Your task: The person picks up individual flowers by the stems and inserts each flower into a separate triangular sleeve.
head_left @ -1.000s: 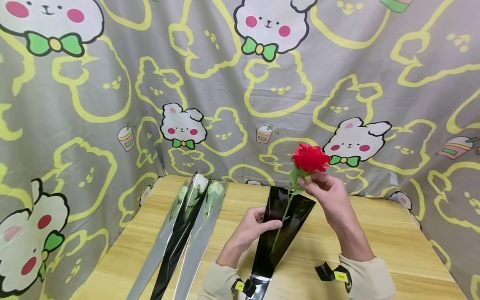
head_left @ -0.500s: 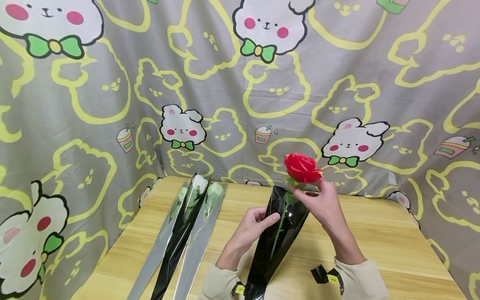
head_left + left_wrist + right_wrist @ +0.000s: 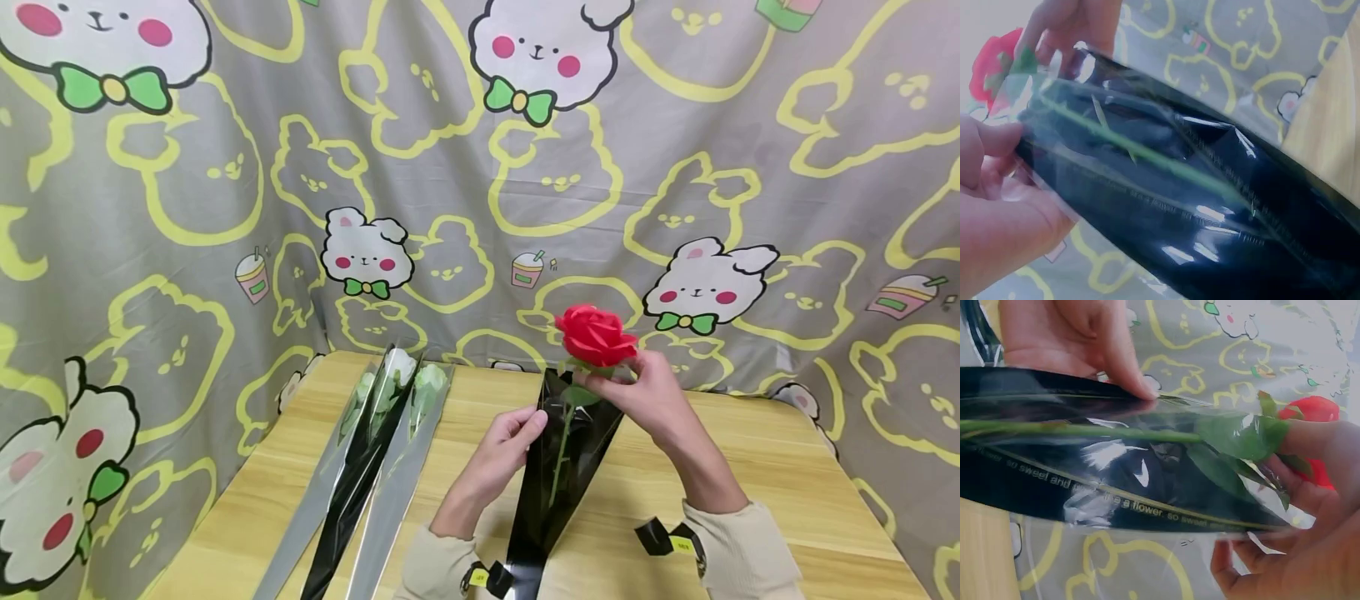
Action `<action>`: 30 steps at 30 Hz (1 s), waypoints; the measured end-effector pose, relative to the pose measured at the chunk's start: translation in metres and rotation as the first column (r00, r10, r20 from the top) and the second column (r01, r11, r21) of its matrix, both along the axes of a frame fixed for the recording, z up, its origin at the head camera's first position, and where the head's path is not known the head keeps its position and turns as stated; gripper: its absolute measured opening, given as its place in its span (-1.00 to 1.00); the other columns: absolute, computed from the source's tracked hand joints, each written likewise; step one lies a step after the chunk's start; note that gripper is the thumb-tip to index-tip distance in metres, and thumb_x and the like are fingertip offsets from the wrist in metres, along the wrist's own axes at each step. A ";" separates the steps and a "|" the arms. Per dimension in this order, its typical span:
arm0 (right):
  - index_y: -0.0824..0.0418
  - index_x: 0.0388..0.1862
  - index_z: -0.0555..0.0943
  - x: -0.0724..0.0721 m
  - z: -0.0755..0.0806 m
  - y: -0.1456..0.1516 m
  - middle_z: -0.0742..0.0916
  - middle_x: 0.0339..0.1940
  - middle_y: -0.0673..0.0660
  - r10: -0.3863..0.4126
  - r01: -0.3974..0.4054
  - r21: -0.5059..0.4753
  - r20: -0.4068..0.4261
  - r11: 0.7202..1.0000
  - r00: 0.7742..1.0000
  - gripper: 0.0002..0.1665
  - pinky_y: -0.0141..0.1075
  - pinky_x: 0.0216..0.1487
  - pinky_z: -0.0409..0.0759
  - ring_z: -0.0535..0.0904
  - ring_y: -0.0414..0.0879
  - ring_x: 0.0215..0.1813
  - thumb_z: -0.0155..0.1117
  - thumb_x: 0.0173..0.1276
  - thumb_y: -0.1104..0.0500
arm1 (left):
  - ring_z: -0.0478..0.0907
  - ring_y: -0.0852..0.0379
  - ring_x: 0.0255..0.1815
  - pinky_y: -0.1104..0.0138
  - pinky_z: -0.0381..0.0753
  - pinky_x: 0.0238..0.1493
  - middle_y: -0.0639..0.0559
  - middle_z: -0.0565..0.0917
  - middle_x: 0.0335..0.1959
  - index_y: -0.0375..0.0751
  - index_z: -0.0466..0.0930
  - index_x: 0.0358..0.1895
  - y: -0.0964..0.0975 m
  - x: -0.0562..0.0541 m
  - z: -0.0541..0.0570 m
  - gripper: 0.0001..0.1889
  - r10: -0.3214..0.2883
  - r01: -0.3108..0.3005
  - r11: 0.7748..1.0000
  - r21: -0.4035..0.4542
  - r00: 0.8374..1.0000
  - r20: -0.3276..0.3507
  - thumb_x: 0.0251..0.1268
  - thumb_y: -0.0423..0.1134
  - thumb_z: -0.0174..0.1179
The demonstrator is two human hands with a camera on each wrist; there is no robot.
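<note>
A red artificial rose (image 3: 596, 335) stands bloom-up at the mouth of a black flower sleeve (image 3: 531, 492) with a clear front. Its green stem (image 3: 1141, 433) runs down inside behind the clear film, and a leaf (image 3: 1241, 436) lies at the opening. My right hand (image 3: 663, 400) pinches the rose just below the bloom; some of its fingers are hidden by the flower in the head view. With thumb and fingers, my left hand (image 3: 497, 454) pinches the sleeve's left edge near the top. Printed lettering lines the sleeve in the right wrist view.
Left of the hands, several wrapped white roses (image 3: 397, 367) lie side by side on the wooden table (image 3: 787, 467), in grey and black sleeves. A patterned grey curtain (image 3: 450, 183) hangs around the table's back and sides.
My right hand has brought the rose down and left, its stem now deeper in the sleeve. My left hand keeps its pinch, its thumb shifted up toward the sleeve's edge.
</note>
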State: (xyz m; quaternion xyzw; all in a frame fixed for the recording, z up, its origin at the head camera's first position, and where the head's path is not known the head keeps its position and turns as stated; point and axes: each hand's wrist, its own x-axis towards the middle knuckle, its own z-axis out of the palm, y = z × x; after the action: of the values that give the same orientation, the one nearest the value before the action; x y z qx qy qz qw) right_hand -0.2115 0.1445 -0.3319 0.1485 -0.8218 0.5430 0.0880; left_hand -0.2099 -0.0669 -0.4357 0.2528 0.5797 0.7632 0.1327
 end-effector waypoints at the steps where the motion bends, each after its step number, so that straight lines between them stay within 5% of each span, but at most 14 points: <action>1: 0.35 0.24 0.63 0.000 0.000 0.000 0.73 0.14 0.26 0.012 -0.012 0.019 0.000 1.000 1.000 -0.45 -0.28 0.02 0.63 0.61 -0.02 0.12 0.52 0.29 0.24 | 0.35 0.27 -0.42 0.45 0.40 -0.35 0.11 0.34 -0.43 -0.60 0.36 -0.20 0.001 0.001 0.001 -0.58 0.014 -0.014 1.000 -0.009 1.000 -0.007 0.71 -0.18 -0.08; 4: 0.41 0.19 0.65 -0.001 0.001 -0.001 0.74 0.10 0.32 0.047 -0.047 0.084 -0.001 0.995 0.999 -0.48 -0.23 -0.04 0.64 0.63 0.08 0.06 0.52 0.26 0.28 | 0.20 0.29 -0.56 0.47 0.22 -0.48 0.13 0.24 -0.51 -0.59 0.39 -0.20 0.003 0.002 0.003 -0.58 0.046 -0.047 0.998 -0.039 0.999 -0.028 0.71 -0.17 -0.07; 6: 0.43 0.15 0.66 -0.001 0.002 0.000 0.73 0.10 0.33 0.061 -0.061 0.122 0.005 0.991 0.998 -0.50 -0.16 -0.02 0.63 0.61 0.13 0.10 0.52 0.25 0.29 | 0.29 0.31 -0.50 0.48 0.30 -0.43 0.15 0.39 -0.43 -0.57 0.51 -0.06 0.003 0.003 0.003 -0.60 0.045 -0.046 0.998 -0.038 0.999 -0.030 0.71 -0.17 -0.07; 9: 0.45 0.12 0.67 -0.002 0.004 0.000 0.72 0.12 0.36 0.076 -0.078 0.148 0.017 0.986 0.997 -0.52 -0.02 0.06 0.61 0.59 0.21 0.17 0.52 0.24 0.30 | 0.52 0.29 -0.01 0.42 0.52 0.01 0.06 0.61 0.04 -0.47 0.48 0.33 0.003 0.004 0.003 -0.59 -0.010 0.010 1.000 0.013 1.000 -0.007 0.72 -0.21 -0.11; 13: 0.45 0.16 0.66 -0.003 0.007 0.003 0.71 0.15 0.34 0.111 -0.114 0.142 0.034 0.983 0.993 -0.50 0.09 0.18 0.56 0.56 0.23 0.24 0.51 0.24 0.30 | 0.38 0.23 0.32 0.33 0.42 0.30 -0.02 0.48 0.36 -0.41 0.34 0.49 0.002 0.004 0.004 -0.53 -0.054 0.053 0.997 0.055 0.998 0.026 0.71 -0.21 -0.09; 19: 0.44 0.19 0.64 -0.004 0.018 0.007 0.73 0.12 0.31 0.145 -0.150 0.109 0.055 0.983 0.988 -0.50 -0.05 0.14 0.55 0.56 0.13 0.20 0.47 0.26 0.34 | 0.48 0.17 0.18 0.29 0.55 0.15 -0.06 0.54 0.23 -0.49 0.38 0.41 0.002 0.002 0.006 -0.52 -0.053 0.050 0.995 0.088 0.998 0.029 0.72 -0.17 -0.12; 24: 0.45 0.23 0.60 -0.002 0.031 0.007 0.71 0.13 0.28 0.069 -0.070 0.014 0.067 0.997 0.995 -0.49 -0.21 0.10 0.55 0.53 0.00 0.17 0.43 0.32 0.31 | 0.43 0.25 -0.11 0.47 0.46 -0.19 0.09 0.52 -0.10 -0.42 0.54 0.17 0.001 0.003 0.010 -0.64 0.000 -0.003 0.993 0.115 1.000 0.027 0.71 -0.17 -0.09; 30: 0.45 0.13 0.68 -0.002 0.038 0.004 0.73 0.08 0.25 0.022 -0.022 -0.006 0.068 1.000 0.997 -0.54 -0.34 -0.02 0.60 0.55 -0.05 0.08 0.49 0.28 0.29 | 0.44 0.21 0.05 0.39 0.52 0.02 0.07 0.53 -0.02 -0.30 0.55 0.16 0.006 0.007 0.018 -0.69 0.014 -0.023 0.982 0.186 0.999 0.052 0.71 -0.19 -0.10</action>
State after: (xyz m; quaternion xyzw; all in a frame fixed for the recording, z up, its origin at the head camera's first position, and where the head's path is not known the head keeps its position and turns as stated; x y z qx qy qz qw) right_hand -0.2139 0.1482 -0.2936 0.1385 -0.8212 0.5508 0.0543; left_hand -0.2031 -0.0606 -0.4177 0.2394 0.5044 0.8215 0.1157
